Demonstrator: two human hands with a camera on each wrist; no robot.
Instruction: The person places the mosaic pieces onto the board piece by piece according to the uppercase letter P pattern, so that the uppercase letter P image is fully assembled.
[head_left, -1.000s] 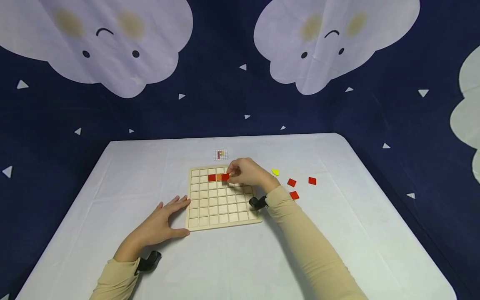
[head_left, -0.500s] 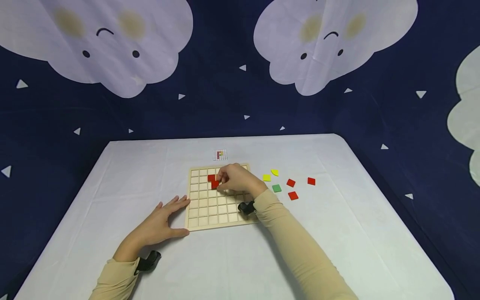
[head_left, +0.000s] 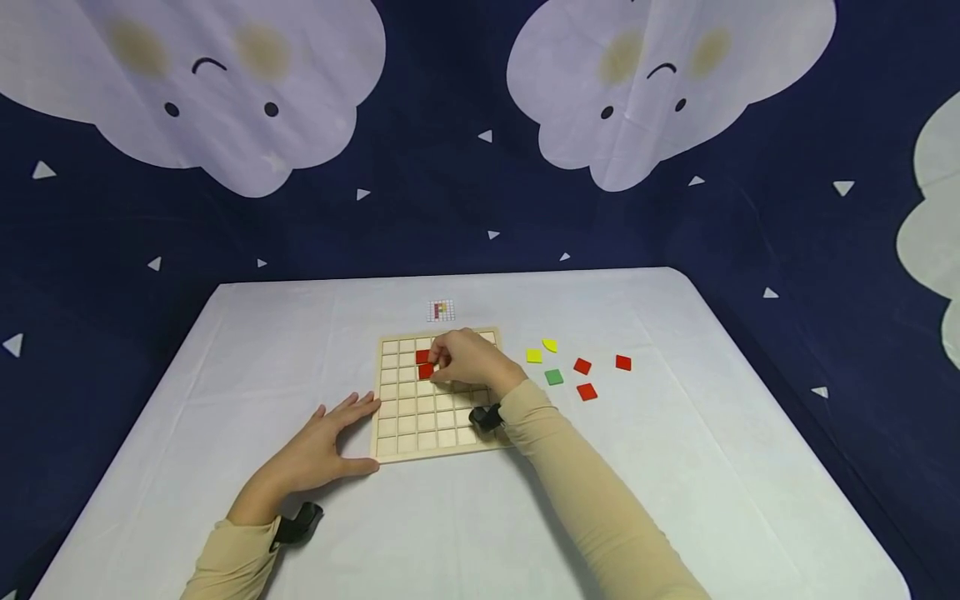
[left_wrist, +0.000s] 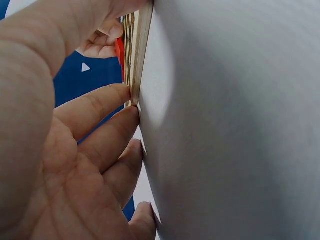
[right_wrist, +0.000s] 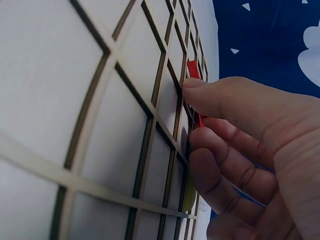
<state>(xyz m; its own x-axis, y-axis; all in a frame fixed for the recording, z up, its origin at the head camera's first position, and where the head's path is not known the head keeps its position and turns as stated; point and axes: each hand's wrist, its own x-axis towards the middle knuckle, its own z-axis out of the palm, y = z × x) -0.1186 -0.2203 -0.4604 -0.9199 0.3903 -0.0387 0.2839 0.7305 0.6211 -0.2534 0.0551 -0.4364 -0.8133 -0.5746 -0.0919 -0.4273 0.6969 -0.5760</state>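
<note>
In the head view a pale wooden grid board (head_left: pixel 408 423) lies on the table. My right hand (head_left: pixel 474 361) is over its upper part, pinching a red square tile (head_left: pixel 426 372) between thumb and fingers. That tile sits just below another red tile (head_left: pixel 423 357) placed in the grid. The fingers hide the cells to the right of both tiles. In the right wrist view, red shows at the thumb tip, with a greenish-yellow piece (right_wrist: pixel 189 194) further down the grid. My left hand (head_left: pixel 318 447) rests at the board's left edge, fingers spread and touching the frame.
Right of the board lie a yellow square (head_left: pixel 533 356), a yellow rounded piece (head_left: pixel 550 345), a green tile (head_left: pixel 553 377) and loose red tiles (head_left: pixel 587 392). A small printed grid card (head_left: pixel 441 310) lies behind the board on the white table (head_left: pixel 675 467).
My right hand has moved left and slightly toward me with the red tile, from the upper row to below the first red tile. The yellow square and green tile are now uncovered.
</note>
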